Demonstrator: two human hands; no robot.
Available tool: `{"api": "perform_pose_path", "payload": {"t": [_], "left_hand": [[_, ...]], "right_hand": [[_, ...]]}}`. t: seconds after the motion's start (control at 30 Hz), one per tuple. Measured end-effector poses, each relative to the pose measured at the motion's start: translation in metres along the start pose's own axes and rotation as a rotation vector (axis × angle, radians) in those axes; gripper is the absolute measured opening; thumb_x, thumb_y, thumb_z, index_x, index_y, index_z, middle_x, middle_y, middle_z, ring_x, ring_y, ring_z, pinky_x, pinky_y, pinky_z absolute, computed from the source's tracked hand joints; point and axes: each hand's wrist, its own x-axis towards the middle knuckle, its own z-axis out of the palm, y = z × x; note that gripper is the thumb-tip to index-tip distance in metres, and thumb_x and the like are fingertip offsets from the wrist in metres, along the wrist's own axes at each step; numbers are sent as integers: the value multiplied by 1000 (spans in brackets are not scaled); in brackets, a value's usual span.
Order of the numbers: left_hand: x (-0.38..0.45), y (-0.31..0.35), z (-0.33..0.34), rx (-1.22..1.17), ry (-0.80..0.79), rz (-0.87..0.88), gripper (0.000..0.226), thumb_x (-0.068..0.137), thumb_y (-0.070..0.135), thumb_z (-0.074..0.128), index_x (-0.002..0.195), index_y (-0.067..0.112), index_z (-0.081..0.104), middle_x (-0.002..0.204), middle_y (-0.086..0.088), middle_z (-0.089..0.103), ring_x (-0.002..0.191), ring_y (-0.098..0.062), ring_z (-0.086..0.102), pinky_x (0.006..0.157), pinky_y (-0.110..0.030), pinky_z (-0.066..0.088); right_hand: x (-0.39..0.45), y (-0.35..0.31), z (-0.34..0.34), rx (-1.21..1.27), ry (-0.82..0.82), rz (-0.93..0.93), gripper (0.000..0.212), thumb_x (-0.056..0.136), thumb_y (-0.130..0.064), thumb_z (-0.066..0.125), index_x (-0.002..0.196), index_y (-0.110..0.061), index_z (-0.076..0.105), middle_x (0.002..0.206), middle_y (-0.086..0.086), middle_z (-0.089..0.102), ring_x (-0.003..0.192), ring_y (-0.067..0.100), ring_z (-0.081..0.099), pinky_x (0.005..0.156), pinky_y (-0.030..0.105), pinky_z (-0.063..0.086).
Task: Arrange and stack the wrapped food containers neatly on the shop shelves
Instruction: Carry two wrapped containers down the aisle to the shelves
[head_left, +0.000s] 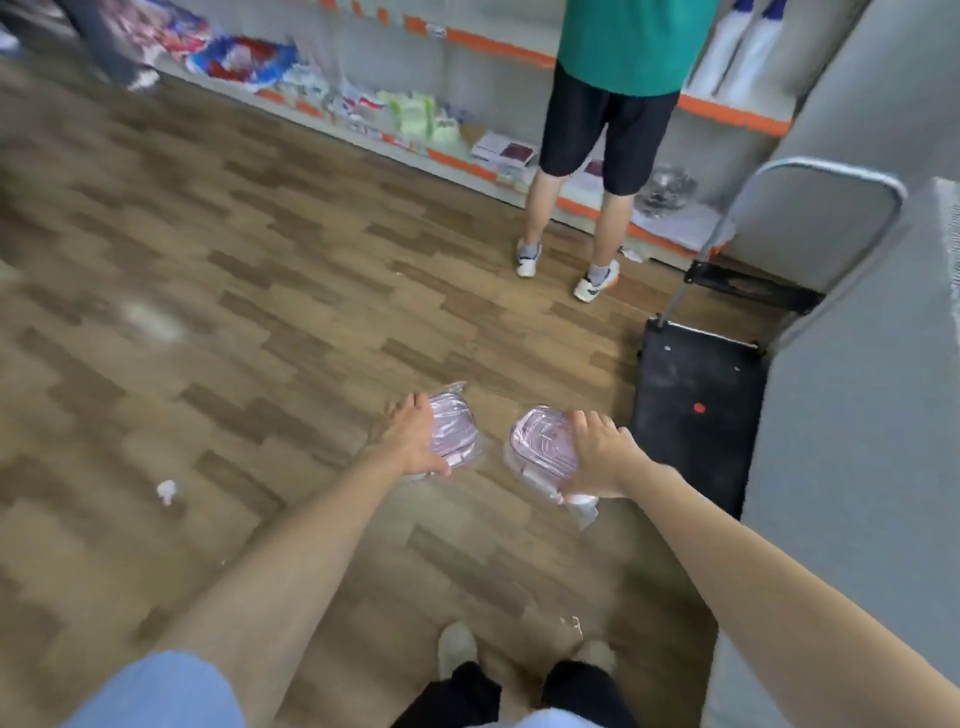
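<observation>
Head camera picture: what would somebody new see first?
Probably the two hands in the middle, the left hand and the right hand, each holding a pink wrapped container, left and right, above the wooden floor. Next, a person in a green shirt standing at the orange-edged shelves, with a black trolley on the right.

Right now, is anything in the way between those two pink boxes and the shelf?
Yes. The left hand holds one wrapped pink container and the right hand holds another. A person in a green shirt stands right against the orange-edged shelves ahead. The floor between looks open, apart from a black cart at the right.
</observation>
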Motion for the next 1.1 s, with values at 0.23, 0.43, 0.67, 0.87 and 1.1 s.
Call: {"api": "perform_pose_path", "payload": {"t": [0.23,0.43,0.67,0.87,1.1], "left_hand": [[-18,-128,-25,-252,108,-288,97,60,39,86,131,2,31,134,-16,39,127,-32,38,104,-36,35],[-9,-196,-42,-408,130,-415,111,65,37,85,145,3,16,146,-18,25,137,-32,27,107,-38,34],[58,-276,-106,-195,154,-465,98,64,45,83,137,11,28,132,-14,35,125,-30,35,96,-40,40],[145,-341,-193,-160,158,-460,95,63,46,83,134,10,32,131,-11,31,123,-29,36,95,-37,41],[240,-396,-256,-142,199,-372,94,62,51,82,130,7,35,128,-8,36,118,-27,37,99,-40,38]], "right_hand": [[76,-125,-46,-247,20,-331,92,70,-45,72,138,-9,23,132,6,38,124,24,35,101,36,32],[146,-201,-75,-297,13,-464,88,70,-43,73,136,-9,26,134,7,37,126,25,35,105,40,32],[270,-267,-108,-223,31,-525,96,65,-38,75,139,-12,20,131,5,39,123,24,37,100,42,32],[375,-316,-168,-128,67,-496,100,66,-44,75,142,-10,19,135,6,40,125,25,38,102,39,30],[468,-361,-232,-165,43,-441,93,66,-39,77,137,-9,24,132,5,40,125,24,38,101,41,31]]}}
